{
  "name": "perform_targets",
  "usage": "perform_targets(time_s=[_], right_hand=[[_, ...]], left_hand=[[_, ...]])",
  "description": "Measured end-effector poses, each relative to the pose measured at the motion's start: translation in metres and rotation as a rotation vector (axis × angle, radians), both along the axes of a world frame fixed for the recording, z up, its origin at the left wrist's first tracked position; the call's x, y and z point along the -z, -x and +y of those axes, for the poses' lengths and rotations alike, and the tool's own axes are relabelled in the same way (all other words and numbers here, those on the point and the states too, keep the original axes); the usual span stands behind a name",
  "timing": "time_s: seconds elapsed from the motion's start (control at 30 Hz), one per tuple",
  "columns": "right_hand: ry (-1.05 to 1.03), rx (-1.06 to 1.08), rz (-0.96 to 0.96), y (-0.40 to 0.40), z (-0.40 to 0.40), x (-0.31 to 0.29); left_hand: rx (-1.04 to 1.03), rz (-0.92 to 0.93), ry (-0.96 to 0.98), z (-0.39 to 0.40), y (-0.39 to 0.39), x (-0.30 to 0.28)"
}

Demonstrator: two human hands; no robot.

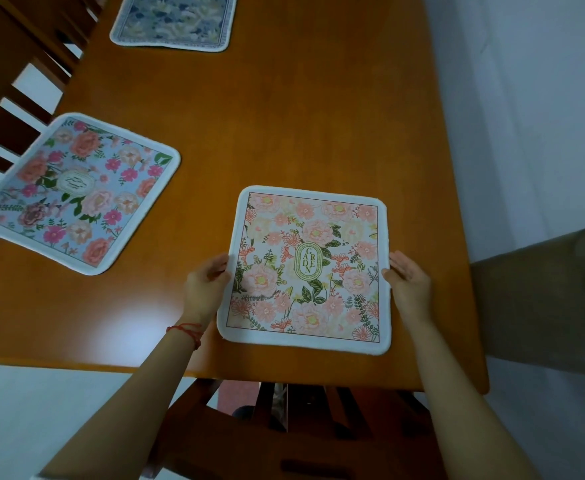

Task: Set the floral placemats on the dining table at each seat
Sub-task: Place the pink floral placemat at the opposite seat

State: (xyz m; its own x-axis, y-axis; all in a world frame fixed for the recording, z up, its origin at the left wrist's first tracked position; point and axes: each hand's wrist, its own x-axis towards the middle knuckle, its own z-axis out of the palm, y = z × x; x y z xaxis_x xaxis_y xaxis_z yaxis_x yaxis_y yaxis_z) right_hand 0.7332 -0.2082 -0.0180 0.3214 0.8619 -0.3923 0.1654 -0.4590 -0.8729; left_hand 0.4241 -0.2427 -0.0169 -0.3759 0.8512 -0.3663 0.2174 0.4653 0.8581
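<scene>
A pale floral placemat (306, 268) with pink flowers and a "GARDEN" oval lies flat on the wooden dining table (284, 126), close to its near edge. My left hand (205, 287) rests against the mat's left edge, fingers curled at the rim. My right hand (407, 280) touches the right edge with fingers straight and apart. A blue floral placemat (76, 194) lies at the table's left side. A third, dark blue and cream placemat (173, 20) sits at the far end.
A wooden chair (284, 434) is tucked under the near edge below my arms. More chair backs (10, 84) stand along the left side. A white wall (526, 116) runs along the right, with a brownish translucent object (544, 299) beside the table's right corner.
</scene>
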Motion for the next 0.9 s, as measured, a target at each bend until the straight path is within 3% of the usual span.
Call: perform_targets(time_s=[0.9], right_hand=[[0.016, 0.014, 0.026, -0.009, 0.005, -0.001]], left_hand=[[0.005, -0.012, 0.047, 0.0, -0.006, 0.014]])
